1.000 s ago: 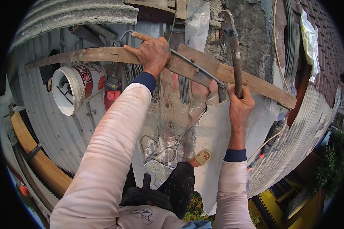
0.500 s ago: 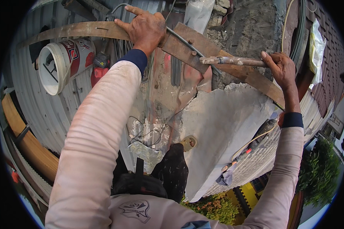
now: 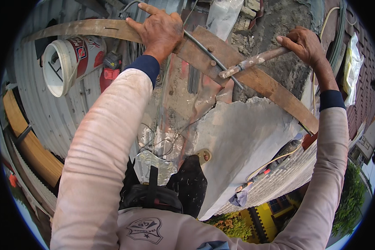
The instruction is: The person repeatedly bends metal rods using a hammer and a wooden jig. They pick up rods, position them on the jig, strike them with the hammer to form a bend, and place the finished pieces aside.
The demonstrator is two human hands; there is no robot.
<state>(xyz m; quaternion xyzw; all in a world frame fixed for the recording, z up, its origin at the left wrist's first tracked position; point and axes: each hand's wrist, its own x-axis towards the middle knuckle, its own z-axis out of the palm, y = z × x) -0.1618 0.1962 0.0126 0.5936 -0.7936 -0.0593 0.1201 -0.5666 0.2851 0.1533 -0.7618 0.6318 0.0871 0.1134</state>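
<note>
My left hand (image 3: 161,33) is closed over a grey metal rod (image 3: 205,50) and the plank, with its thumb and forefinger poking out to the left. The rod's far end is bent into a hook. It runs slantwise over a wooden block (image 3: 195,53), past two bolt-like pegs (image 3: 212,63) that stand up from it. This block lies on a long wooden plank (image 3: 275,88). My right hand (image 3: 306,48) grips a worn, paint-spattered bar (image 3: 254,59). The bar's left end meets the rod beside the lower peg; the exact contact is unclear.
On the left, a white bucket (image 3: 56,68) lies on corrugated sheet metal next to a red-and-black power tool (image 3: 111,66). A smooth grey slab (image 3: 237,133) slopes below the plank. My foot (image 3: 205,156) stands at its edge. Tiled roofing (image 3: 366,75) rises on the right.
My right hand has moved farther away, swinging the bar from nearly level to a slant with its right end raised. My left hand keeps its place on the rod.
</note>
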